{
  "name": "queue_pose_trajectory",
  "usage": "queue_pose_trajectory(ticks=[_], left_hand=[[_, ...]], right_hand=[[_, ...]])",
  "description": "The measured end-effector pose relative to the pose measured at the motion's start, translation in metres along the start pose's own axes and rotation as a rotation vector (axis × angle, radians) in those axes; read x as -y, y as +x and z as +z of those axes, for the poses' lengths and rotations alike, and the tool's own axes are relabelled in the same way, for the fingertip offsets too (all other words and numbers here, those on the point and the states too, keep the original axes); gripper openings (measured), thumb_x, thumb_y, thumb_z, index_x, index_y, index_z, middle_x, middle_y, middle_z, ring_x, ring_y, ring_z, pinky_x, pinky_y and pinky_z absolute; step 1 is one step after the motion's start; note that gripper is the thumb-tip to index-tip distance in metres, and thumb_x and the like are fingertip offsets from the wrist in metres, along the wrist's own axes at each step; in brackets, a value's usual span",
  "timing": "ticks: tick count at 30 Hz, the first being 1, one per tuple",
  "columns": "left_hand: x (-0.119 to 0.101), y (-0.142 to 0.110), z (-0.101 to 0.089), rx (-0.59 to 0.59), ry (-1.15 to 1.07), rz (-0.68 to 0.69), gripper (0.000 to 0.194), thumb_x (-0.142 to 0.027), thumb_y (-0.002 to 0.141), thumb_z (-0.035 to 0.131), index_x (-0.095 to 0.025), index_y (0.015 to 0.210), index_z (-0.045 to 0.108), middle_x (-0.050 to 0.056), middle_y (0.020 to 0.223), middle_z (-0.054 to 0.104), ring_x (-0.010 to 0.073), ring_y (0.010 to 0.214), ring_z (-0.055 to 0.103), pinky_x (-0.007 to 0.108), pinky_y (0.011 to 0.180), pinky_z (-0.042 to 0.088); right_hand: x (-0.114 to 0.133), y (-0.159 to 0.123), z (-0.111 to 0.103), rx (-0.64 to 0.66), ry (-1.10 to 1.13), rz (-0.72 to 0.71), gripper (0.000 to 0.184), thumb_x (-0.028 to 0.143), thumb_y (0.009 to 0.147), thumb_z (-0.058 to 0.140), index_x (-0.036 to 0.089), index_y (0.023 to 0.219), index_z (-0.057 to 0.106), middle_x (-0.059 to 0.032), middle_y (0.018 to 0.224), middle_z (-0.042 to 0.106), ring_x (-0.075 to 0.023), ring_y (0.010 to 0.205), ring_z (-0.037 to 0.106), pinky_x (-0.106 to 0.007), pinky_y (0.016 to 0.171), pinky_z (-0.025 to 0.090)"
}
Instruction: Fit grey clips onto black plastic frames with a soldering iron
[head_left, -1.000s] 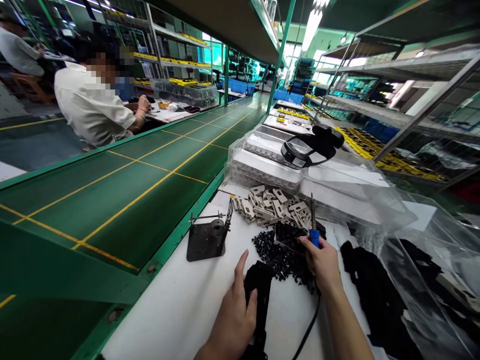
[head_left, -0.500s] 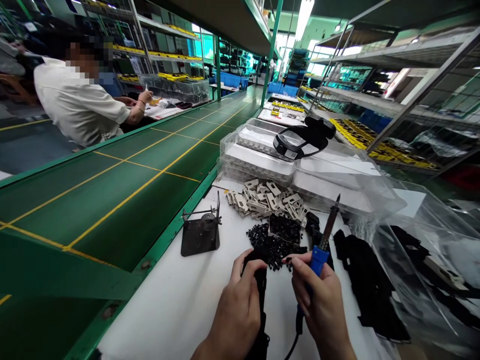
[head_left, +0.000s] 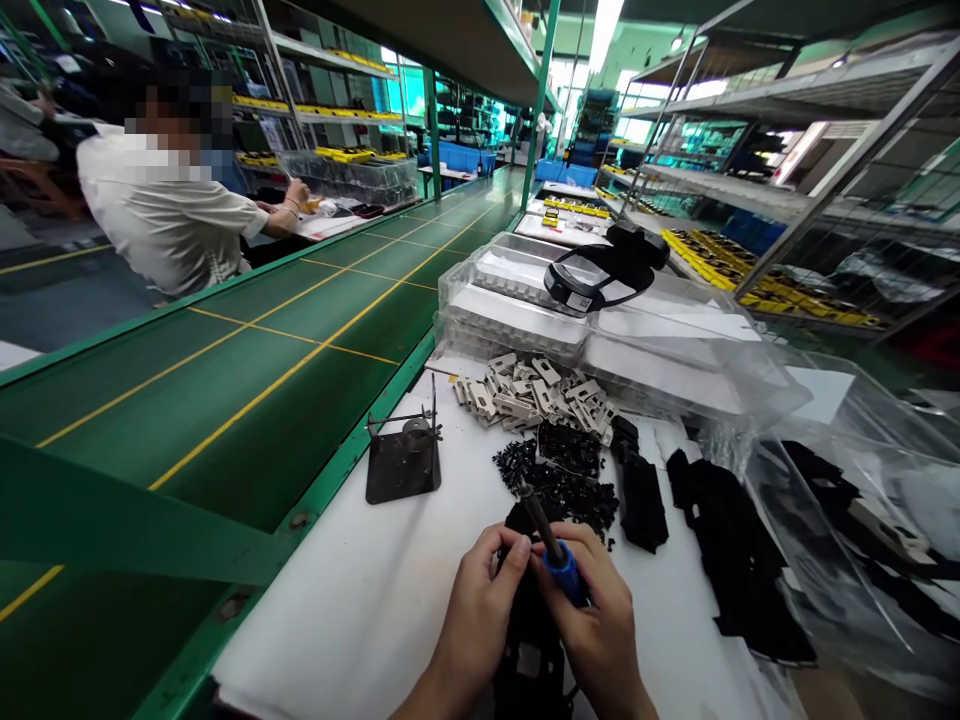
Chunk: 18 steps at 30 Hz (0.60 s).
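A soldering iron with a blue handle [head_left: 568,578] is in my right hand [head_left: 600,610], its dark metal tip pointing up and away from me. My left hand [head_left: 474,612] is closed at the left edge of a long black plastic part [head_left: 527,635]. Over this part the fingertips of both hands meet in a pinch. Any small piece between them is hidden. Just beyond the hands lies a pile of small black pieces [head_left: 555,480], with a heap of light grey metal brackets [head_left: 536,390] behind it.
A black soldering iron stand [head_left: 405,465] sits on the white tabletop [head_left: 337,600] at left. More black parts [head_left: 731,550] lie at right, near clear plastic bins [head_left: 847,520]. Clear trays [head_left: 517,315] carry a black head strap [head_left: 600,275]. Across the green conveyor [head_left: 300,330] sits a co-worker [head_left: 161,215].
My right hand has moved left and in toward my left hand, bringing the iron over the black part. The fingertips now meet. The co-worker's arm has shifted slightly.
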<state>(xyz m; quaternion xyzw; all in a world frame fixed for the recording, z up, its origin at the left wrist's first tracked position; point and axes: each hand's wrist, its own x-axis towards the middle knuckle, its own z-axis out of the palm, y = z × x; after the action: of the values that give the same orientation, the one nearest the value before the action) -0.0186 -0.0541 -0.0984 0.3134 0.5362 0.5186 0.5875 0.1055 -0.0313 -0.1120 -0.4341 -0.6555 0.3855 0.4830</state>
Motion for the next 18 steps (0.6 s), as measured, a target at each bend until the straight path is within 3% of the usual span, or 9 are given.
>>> queue_pose_trajectory(ticks=[4, 7, 14, 18], left_hand=[[0.002, -0.003, -0.004, 0.050, -0.041, -0.078, 0.032, -0.049, 0.084, 0.064, -0.018, 0.085, 0.059, -0.003, 0.068, 0.052, 0.0119, 0.063, 0.043, 0.022, 0.056, 0.034], [0.002, -0.003, -0.009, 0.082, -0.009, -0.036, 0.030, -0.047, 0.084, 0.065, -0.017, 0.085, 0.061, -0.003, 0.070, 0.052, 0.0114, 0.065, 0.042, 0.022, 0.059, 0.034], [0.002, -0.001, -0.021, 0.124, -0.097, -0.066, 0.031, -0.043, 0.083, 0.069, -0.016, 0.071, 0.063, -0.002, 0.069, 0.055, 0.0123, 0.067, 0.046, 0.023, 0.064, 0.036], [0.004, -0.002, -0.027, 0.108, -0.068, -0.002, 0.029, -0.042, 0.080, 0.072, -0.015, 0.068, 0.068, 0.003, 0.084, 0.064, 0.0180, 0.082, 0.054, 0.026, 0.076, 0.039]], right_hand=[[0.008, 0.005, -0.007, 0.041, 0.080, 0.175, 0.018, 0.039, 0.087, 0.065, 0.023, 0.081, 0.068, -0.0033, 0.087, 0.063, -0.0202, 0.081, 0.061, -0.029, 0.074, 0.048], [0.010, 0.009, -0.011, 0.065, 0.059, 0.267, 0.021, 0.044, 0.084, 0.068, 0.023, 0.081, 0.070, -0.0013, 0.081, 0.062, -0.0187, 0.075, 0.059, -0.028, 0.071, 0.046], [0.010, 0.006, -0.007, 0.134, 0.082, 0.307, 0.033, 0.051, 0.079, 0.071, 0.025, 0.098, 0.077, -0.0042, 0.085, 0.069, -0.0248, 0.087, 0.064, -0.030, 0.069, 0.050], [0.012, 0.006, -0.003, 0.196, 0.129, 0.315, 0.038, 0.056, 0.077, 0.071, 0.024, 0.098, 0.078, -0.0034, 0.081, 0.069, -0.0254, 0.086, 0.065, -0.031, 0.072, 0.051]])
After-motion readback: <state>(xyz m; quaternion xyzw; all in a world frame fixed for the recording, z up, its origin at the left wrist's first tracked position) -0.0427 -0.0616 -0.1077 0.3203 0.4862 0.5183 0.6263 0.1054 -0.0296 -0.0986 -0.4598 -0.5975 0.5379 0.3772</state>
